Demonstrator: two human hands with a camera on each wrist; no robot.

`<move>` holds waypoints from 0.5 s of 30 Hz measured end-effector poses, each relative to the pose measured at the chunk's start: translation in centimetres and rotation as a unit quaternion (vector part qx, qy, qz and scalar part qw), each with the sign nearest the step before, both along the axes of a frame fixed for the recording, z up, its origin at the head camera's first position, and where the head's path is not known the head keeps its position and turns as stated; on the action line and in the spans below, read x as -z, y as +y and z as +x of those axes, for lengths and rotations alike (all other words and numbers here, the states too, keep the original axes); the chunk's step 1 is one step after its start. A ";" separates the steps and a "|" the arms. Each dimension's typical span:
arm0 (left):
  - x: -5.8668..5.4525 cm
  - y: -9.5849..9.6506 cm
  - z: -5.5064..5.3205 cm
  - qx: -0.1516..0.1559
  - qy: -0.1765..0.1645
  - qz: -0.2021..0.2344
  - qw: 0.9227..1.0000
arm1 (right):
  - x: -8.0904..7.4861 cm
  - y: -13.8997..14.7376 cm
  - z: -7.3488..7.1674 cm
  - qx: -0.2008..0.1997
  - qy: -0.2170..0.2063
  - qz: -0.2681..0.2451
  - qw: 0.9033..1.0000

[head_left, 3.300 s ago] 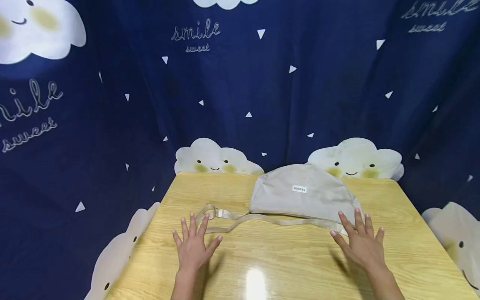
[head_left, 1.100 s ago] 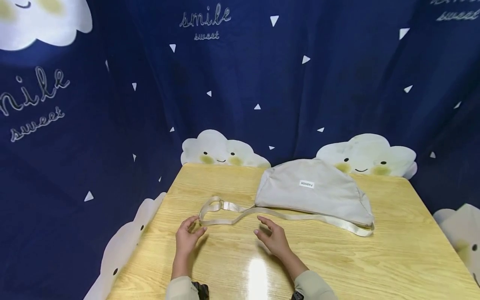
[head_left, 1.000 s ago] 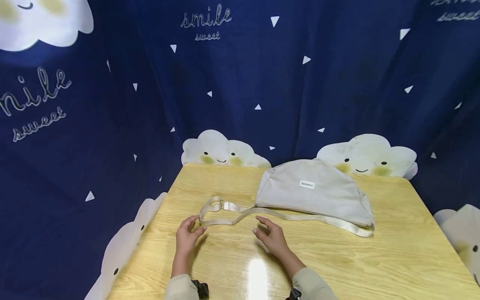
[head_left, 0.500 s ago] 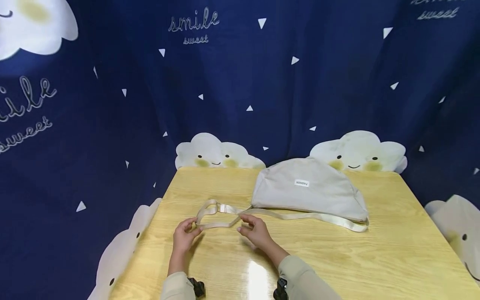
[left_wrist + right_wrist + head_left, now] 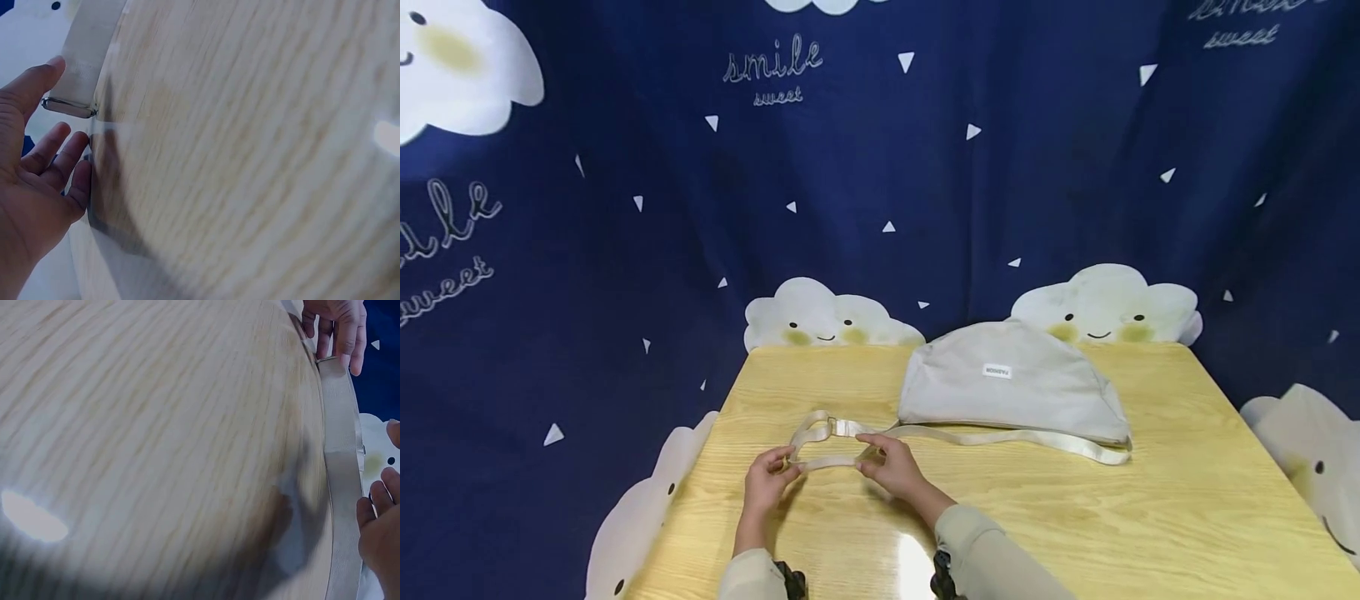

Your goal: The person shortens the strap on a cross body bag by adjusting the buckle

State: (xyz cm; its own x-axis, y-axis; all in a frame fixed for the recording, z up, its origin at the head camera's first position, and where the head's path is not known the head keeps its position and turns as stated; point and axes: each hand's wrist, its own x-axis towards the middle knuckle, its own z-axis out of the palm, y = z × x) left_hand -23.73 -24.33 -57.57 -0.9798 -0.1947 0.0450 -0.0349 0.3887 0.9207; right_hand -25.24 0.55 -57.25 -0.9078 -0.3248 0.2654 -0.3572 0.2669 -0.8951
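Note:
A pale grey handbag (image 5: 1015, 383) with a small white label lies near the table's far edge. Its beige strap (image 5: 985, 436) runs along the front and loops out to the left, where a metal buckle (image 5: 70, 107) shows close up in the left wrist view. My left hand (image 5: 765, 481) pinches the loop's left end by that buckle, its other fingers loosely bent. On the near side of the loop, my right hand (image 5: 895, 469) has thumb and fingers spread about the strap; in the right wrist view its fingers (image 5: 380, 497) look relaxed beside the band.
The light wood table (image 5: 1075, 517) carries a bright glare spot near its front. A dark blue curtain (image 5: 925, 167) with clouds and triangles hangs behind and at the sides. A black wrist camera (image 5: 942, 575) sits on my right sleeve.
From wide spread beside the strap and bag, both hands have come in to the strap's left loop. The right hand has moved left to it; the left now pinches its end.

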 end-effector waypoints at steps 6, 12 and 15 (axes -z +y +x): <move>-0.3 -0.3 -0.4 0.008 -0.002 -0.028 1.000 | 0.6 -0.9 -0.4 -0.003 0.001 0.048 0.999; -0.1 0.1 -0.6 0.019 -0.007 -0.044 0.999 | 0.7 -0.6 -0.1 0.002 0.036 0.103 0.994; 0.0 0.2 -0.6 0.015 0.013 -0.053 0.998 | 0.8 -0.5 -0.1 0.004 0.065 0.132 0.989</move>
State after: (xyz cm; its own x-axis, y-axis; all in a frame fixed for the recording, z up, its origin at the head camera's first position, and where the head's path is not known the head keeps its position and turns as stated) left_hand -24.37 -24.15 -57.60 -0.9834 -0.1586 0.0886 0.0008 0.4841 0.8750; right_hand -25.33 0.08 -58.01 -0.8740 -0.3918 0.2874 -0.4623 0.4885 -0.7400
